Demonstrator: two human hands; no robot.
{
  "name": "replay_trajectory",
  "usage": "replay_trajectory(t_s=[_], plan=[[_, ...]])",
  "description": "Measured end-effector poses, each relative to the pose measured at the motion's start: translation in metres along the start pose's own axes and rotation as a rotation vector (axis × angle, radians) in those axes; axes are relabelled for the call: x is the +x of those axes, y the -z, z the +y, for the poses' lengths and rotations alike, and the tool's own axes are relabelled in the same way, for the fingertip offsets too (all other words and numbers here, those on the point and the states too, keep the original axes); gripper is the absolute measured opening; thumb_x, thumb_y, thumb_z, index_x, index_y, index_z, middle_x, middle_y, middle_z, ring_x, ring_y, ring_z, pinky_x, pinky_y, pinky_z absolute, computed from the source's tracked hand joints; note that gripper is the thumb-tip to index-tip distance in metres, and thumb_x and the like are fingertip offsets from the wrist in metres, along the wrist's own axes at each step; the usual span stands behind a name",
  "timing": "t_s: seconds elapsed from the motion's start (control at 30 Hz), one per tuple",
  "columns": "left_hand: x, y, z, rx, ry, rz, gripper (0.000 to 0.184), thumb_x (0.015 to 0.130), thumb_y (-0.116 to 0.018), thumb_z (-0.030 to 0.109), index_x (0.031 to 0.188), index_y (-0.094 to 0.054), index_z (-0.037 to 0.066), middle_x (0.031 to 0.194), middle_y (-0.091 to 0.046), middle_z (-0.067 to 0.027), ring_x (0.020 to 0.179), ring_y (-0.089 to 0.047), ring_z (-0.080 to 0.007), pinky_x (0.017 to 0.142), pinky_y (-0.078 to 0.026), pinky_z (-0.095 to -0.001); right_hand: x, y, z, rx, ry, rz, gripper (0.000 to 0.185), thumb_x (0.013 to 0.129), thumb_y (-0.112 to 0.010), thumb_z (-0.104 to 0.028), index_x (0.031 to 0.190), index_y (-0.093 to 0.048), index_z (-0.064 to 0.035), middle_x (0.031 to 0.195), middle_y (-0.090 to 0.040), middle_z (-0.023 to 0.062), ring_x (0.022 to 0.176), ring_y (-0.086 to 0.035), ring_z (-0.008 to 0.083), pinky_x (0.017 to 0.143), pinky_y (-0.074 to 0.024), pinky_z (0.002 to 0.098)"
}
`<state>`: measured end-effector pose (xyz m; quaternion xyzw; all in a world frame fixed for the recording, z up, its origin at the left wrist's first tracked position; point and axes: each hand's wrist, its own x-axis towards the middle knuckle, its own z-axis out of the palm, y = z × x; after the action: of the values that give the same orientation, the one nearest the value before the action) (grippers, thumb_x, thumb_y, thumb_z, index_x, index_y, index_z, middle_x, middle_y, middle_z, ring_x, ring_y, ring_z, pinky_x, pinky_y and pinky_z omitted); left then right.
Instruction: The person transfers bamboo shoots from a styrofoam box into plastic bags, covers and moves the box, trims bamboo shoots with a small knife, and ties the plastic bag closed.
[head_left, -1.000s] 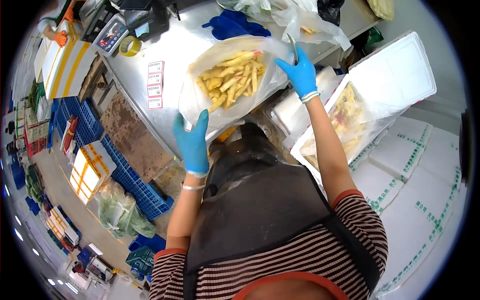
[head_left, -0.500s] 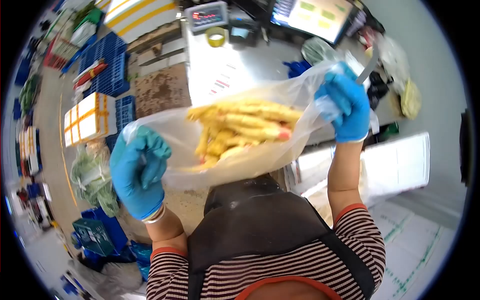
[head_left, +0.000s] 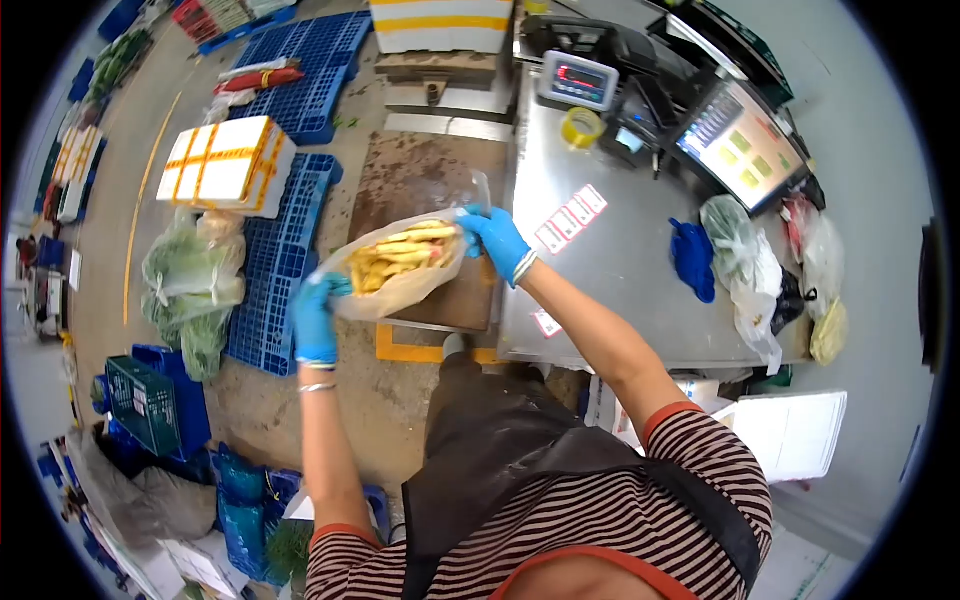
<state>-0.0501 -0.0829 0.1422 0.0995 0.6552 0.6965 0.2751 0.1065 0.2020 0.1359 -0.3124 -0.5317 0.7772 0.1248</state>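
Between my hands hangs a translucent plastic bag [head_left: 415, 292], its mouth open toward me. Inside lie several long yellow, finger-like pieces [head_left: 405, 255], some with pinkish tips; their exact kind is unclear. My left hand [head_left: 318, 318], in a blue glove, is closed on the bag's left edge. The blue-gloved right hand [head_left: 497, 240] grips the opposite edge. A flat grey strip like a blade [head_left: 482, 190] sticks up from the right fingers, its lower end hidden. The bag is above a brown-stained metal platform [head_left: 400, 180].
On the steel table [head_left: 620, 310] at right are printed labels [head_left: 572, 218], a tape roll [head_left: 582, 127], a digital weight display [head_left: 580, 80], a monitor [head_left: 740, 150] and a blue glove [head_left: 692, 260]. Blue pallets [head_left: 275, 270], a taped foam box [head_left: 225, 165] and bagged greens [head_left: 190, 285] stand left.
The bag and both hands have moved away from my body, from in front of the apron and table to above the platform. My hands are closer together, both still holding the bag. The view has turned.
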Motion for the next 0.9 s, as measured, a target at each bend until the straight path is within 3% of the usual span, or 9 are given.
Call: replay_trajectory(t_s=[0.2, 0.23, 0.33, 0.37, 0.47, 0.6, 0.67, 0.83, 0.9], plan=[[0.035, 0.009, -0.120, -0.094, 0.219, 0.114, 0.017, 0.090, -0.061, 0.013, 0.101, -0.067, 0.000, 0.093, -0.067, -0.0060, 0.089, -0.062, -0.0152, 0.084, -0.049, -0.0296, 0.052, 0.005, 0.084, -0.358, -0.188, 0.123, 0.027, 0.091, -0.060, -0.025, 0.104, -0.064, -0.0012, 0.076, -0.064, 0.0062, 0.065, -0.061, 0.0153, 0.055, -0.0512, 0.0305], [0.037, 0.010, -0.118, -0.085, 0.251, 0.127, 0.019, 0.090, -0.062, 0.014, 0.102, -0.067, 0.000, 0.095, -0.067, -0.0049, 0.090, -0.061, -0.0144, 0.084, -0.048, -0.0291, 0.056, 0.011, 0.084, -0.454, -0.181, 0.128, 0.049, 0.089, -0.063, -0.033, 0.126, -0.057, -0.0017, 0.088, -0.067, 0.0094, 0.069, -0.063, 0.0160, 0.058, -0.0529, 0.0310], [0.038, 0.008, -0.104, -0.108, 0.311, 0.102, 0.024, 0.091, -0.063, 0.019, 0.107, -0.065, 0.001, 0.102, -0.064, -0.0026, 0.094, -0.059, -0.0125, 0.085, -0.046, -0.0278, 0.048, 0.035, 0.084, -1.013, 0.313, 0.346, 0.069, 0.087, -0.064, -0.040, 0.140, -0.043, -0.0024, 0.098, -0.069, 0.0148, 0.078, -0.068, 0.0240, 0.067, -0.0552, 0.0357], [0.032, 0.008, -0.100, -0.149, 0.320, 0.078, 0.027, 0.091, -0.063, 0.021, 0.109, -0.065, 0.001, 0.105, -0.063, -0.0027, 0.095, -0.058, -0.0122, 0.085, -0.046, -0.0275, 0.032, 0.044, 0.059, -0.919, 0.112, 0.294, 0.079, 0.086, -0.063, -0.046, 0.146, -0.034, -0.0037, 0.119, -0.063, 0.0214, 0.097, -0.067, 0.0330, 0.084, -0.0527, 0.0387], [0.023, 0.028, -0.109, 0.053, 0.308, 0.053, 0.036, 0.093, -0.061, 0.020, 0.119, -0.059, -0.004, 0.113, -0.062, -0.0069, 0.101, -0.057, -0.0154, 0.091, -0.045, -0.0297, -0.037, 0.069, -0.011, -0.552, -0.246, 0.409, 0.079, 0.086, -0.061, -0.049, 0.146, -0.035, -0.0052, 0.136, -0.050, 0.0260, 0.115, -0.058, 0.0387, 0.096, -0.0461, 0.0418], [-0.009, 0.017, -0.094, 0.339, 0.188, 0.279, 0.044, 0.095, -0.059, 0.019, 0.128, -0.052, -0.008, 0.123, -0.058, -0.0131, 0.109, -0.055, -0.0199, 0.096, -0.043, -0.0321, -0.096, 0.220, 0.087, -1.021, -0.320, 0.719, 0.082, 0.084, -0.064, -0.037, 0.149, -0.027, -0.0029, 0.138, -0.047, 0.0271, 0.113, -0.058, 0.0415, 0.094, -0.0481, 0.0453], [-0.016, 0.002, -0.081, 0.397, 0.152, 0.180, 0.044, 0.096, -0.057, 0.020, 0.131, -0.050, -0.007, 0.127, -0.055, -0.0143, 0.112, -0.054, -0.0211, 0.099, -0.041, -0.0327, -0.133, 0.244, 0.096, -1.108, -0.422, 0.877, 0.073, 0.087, -0.057, -0.019, 0.149, -0.023, -0.0013, 0.118, -0.060, 0.0246, 0.103, -0.061, 0.0400, 0.089, -0.0490, 0.0457], [-0.039, -0.083, -0.054, 0.468, -0.052, -0.053, 0.043, 0.097, -0.056, 0.019, 0.133, -0.049, -0.004, 0.131, -0.053, -0.0138, 0.119, -0.049, -0.0221, 0.105, -0.036, -0.0335, -0.176, 0.338, 0.126, -1.184, -0.411, 0.973, 0.066, 0.087, -0.050, -0.012, 0.149, -0.026, -0.0024, 0.126, -0.054, 0.0280, 0.108, -0.059, 0.0424, 0.091, -0.0480, 0.0477], [-0.041, -0.123, -0.053, 0.548, -0.154, -0.174, 0.042, 0.098, -0.056, 0.018, 0.133, -0.049, -0.004, 0.132, -0.053, -0.0142, 0.119, -0.049, -0.0222, 0.105, -0.036, -0.0338, -0.192, 0.339, 0.115, -1.135, -0.261, 1.084, 0.048, 0.087, -0.052, -0.011, 0.134, -0.046, -0.0008, 0.122, -0.057, 0.0272, 0.105, -0.060, 0.0405, 0.089, -0.0484, 0.0484]])
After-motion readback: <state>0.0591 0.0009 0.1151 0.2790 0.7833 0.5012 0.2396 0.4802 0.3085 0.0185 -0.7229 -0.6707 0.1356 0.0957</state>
